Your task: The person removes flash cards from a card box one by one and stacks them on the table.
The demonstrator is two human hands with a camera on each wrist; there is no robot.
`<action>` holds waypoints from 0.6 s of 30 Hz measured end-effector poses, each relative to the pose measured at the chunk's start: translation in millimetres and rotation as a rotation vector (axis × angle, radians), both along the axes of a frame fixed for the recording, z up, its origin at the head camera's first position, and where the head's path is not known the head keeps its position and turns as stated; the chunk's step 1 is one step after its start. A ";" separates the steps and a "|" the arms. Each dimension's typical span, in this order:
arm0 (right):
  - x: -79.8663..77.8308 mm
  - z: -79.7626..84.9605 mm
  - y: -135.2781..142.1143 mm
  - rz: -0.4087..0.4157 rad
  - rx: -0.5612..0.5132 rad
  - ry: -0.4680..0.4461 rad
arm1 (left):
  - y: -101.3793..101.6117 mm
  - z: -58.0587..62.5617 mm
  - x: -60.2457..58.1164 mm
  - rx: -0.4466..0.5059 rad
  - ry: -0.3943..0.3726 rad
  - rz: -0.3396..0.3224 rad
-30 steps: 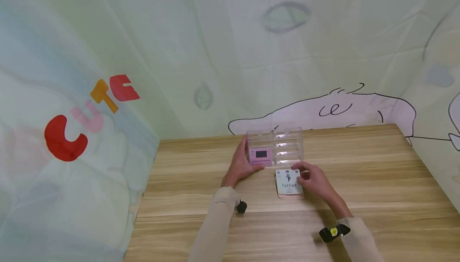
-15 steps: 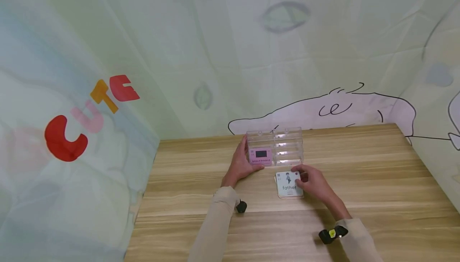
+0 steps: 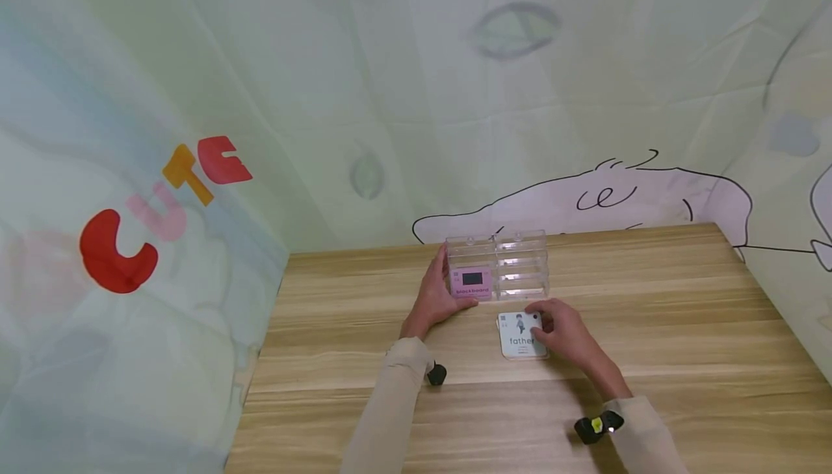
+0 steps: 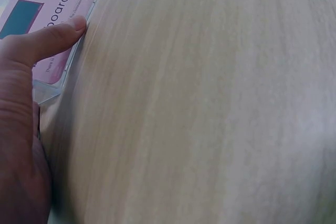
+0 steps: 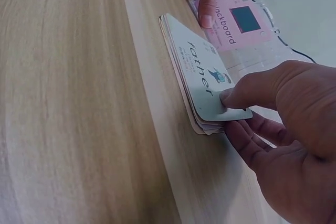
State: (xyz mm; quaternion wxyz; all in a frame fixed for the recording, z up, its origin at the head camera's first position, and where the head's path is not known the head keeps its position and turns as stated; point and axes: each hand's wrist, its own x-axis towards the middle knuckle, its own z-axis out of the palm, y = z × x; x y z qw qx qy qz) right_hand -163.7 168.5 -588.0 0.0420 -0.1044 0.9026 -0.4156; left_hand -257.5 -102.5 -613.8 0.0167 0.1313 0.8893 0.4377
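Note:
My left hand [image 3: 435, 299] holds the left side of a clear plastic divided box [image 3: 522, 292], its thumb across the front edge. In the box's front left compartment lies a pink "blackboard" flashcard [image 3: 471, 290], partly covered by that thumb in the left wrist view. Just in front of the box is a stack of flashcards [image 5: 181, 72] with a white "father" card [image 3: 518, 344] on top. My right hand [image 3: 567, 333] pinches the stack at its right edge. Its thumb presses on the "father" card and its fingers [image 5: 247, 140] reach the stack's side and underside.
The wooden table [image 3: 351, 358] runs back to a printed cloth backdrop [image 3: 416, 98]. A second cloth side with colourful letters hangs at the left. Each wrist wears a black camera strap [image 3: 598, 425].
The "father" card has slid slightly toward me, covering the pink card edge that showed beneath it. My right hand has shifted a little left along with it; my left hand stays put.

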 end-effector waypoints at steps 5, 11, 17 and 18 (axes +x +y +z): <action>0.3 1.5 -1.7 0.003 0.011 0.018 | 0.1 -0.3 -0.5 0.001 0.002 -0.002; 0.8 2.2 -2.5 0.007 0.034 0.042 | 0.1 0.1 0.0 0.009 0.002 -0.004; 1.9 2.1 -3.1 0.003 0.032 0.036 | 0.2 0.6 0.8 0.008 0.001 -0.002; 2.1 1.8 -3.1 0.002 0.035 0.033 | 0.2 0.6 0.8 0.008 0.000 0.000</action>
